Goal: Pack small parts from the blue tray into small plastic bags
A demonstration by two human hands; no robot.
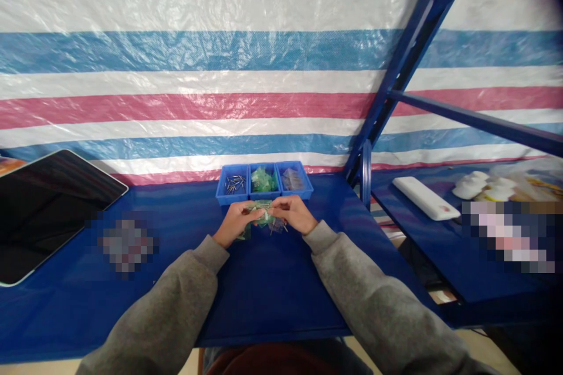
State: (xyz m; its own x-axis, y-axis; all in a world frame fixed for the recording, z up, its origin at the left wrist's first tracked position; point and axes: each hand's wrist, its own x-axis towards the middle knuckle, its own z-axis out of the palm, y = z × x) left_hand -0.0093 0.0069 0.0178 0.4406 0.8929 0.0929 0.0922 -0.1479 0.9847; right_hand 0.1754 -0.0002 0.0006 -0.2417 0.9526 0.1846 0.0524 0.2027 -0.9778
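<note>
Between my hands is a small green plastic bag [263, 218], just in front of the bins. My left hand [234, 221] pinches its left side, fingers closed. My right hand [295, 214] is closed on its right side. Under the right fingers lies a small clear bag [277, 225] with something thin and metallic by it; whether it is held or resting on the table I cannot tell. Another green bag [243, 234] shows below the left fingers. Behind stand three joined blue bins: the left bin [224, 196] has metal pins or screws, the middle bin [264, 195] green bags, the right bin [303, 192] clear bags.
The blue table [264, 299] carries a large dark-screened tablet [57, 211] and a blurred patch [126, 244] at left. A blue metal frame [396, 82] rises at right. Beyond it, a second table holds a white oblong case [426, 198] and white bottles [471, 186]. Striped sheeting [197, 53] hangs behind.
</note>
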